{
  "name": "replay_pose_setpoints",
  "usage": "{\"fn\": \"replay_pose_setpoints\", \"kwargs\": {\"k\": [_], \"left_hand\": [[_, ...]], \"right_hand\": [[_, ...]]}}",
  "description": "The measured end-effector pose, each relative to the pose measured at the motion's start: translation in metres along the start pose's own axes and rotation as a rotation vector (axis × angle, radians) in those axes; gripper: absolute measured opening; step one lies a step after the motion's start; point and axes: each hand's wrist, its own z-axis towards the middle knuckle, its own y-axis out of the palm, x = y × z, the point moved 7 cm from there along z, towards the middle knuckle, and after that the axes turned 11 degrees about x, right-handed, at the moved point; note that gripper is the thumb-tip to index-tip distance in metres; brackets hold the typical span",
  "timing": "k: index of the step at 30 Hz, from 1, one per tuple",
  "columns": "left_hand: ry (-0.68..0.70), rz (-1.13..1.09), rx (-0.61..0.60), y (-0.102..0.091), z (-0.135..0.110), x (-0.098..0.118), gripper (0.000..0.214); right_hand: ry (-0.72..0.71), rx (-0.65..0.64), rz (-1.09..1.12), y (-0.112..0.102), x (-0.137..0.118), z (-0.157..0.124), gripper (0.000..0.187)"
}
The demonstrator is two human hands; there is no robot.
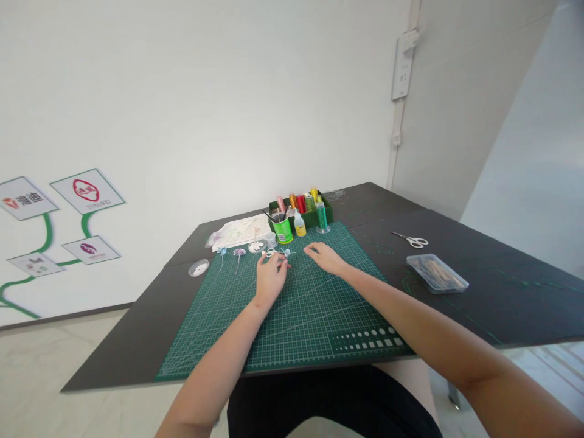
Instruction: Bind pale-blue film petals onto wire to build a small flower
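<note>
Mat [310, 316]: 1, green, gridded, two rows of white printed shapes at its near right corner, lying on the black table [137, 340]. Hands: 2. Left hand [272, 277] has its fingers drawn together, gripping 1 pale blue piece [287, 252] at the tips, over the mat's far half, just this side of the can. Right hand [323, 257] is beside it, apart from the piece, fingertips close together; can't tell if they pinch anything. Flowers: 2 on the mat left of the left hand, 1 blue [222, 250], 1 purple [239, 252], each with a thin stem. Scissors: 2 pairs, one [271, 251] just beyond the left hand, the other [416, 242] on the table at right, both white-handled. Round dishes: 2, one [257, 246] on the mat, one [198, 267] left of it, both with white bits. Can [283, 231]: 1, lime green, tools standing in it, barcode patch visible. Bottle [300, 225]: 1, yellow label, text too small. Spools: at least 5 in the green box [328, 213], plus 1 green spool [322, 214] in front. Clear case [437, 274]: 1, tan sticks inside. Wall signs: 4; one [86, 190] reads TONGWEI, one [22, 198] 雅迪, the lower two illegible.
</note>
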Motion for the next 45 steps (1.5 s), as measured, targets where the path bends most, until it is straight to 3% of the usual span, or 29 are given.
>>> {"fn": "replay_pose_setpoints", "kwargs": {"k": [4, 8, 12, 21, 31, 38, 45], "left_hand": [[0.007, 0.006, -0.018, 0.001, -0.001, 0.000, 0.007], [0.012, 0.003, -0.019, 0.002, -0.001, 0.000, 0.009], [0.017, -0.011, -0.011, 0.002, -0.001, 0.000, 0.009], [0.016, -0.022, -0.015, 0.003, -0.001, -0.002, 0.008], [0.029, -0.021, -0.015, 0.004, -0.001, -0.003, 0.007], [0.032, -0.018, -0.012, 0.004, -0.002, -0.003, 0.008], [0.005, -0.015, -0.018, 0.006, -0.001, -0.006, 0.007]], "right_hand": [[-0.088, -0.170, 0.164, 0.015, -0.016, -0.010, 0.034], [-0.015, -0.368, 0.425, 0.027, -0.028, -0.024, 0.033], [0.072, -0.457, 0.583, 0.031, -0.033, -0.032, 0.030], [0.176, -0.484, 0.645, 0.025, -0.037, -0.036, 0.030], [0.129, -0.458, 0.425, 0.018, -0.035, -0.033, 0.031], [0.172, -0.428, 0.507, 0.015, -0.033, -0.030, 0.025], [0.164, -0.501, 0.570, 0.016, -0.038, -0.034, 0.025]]}}
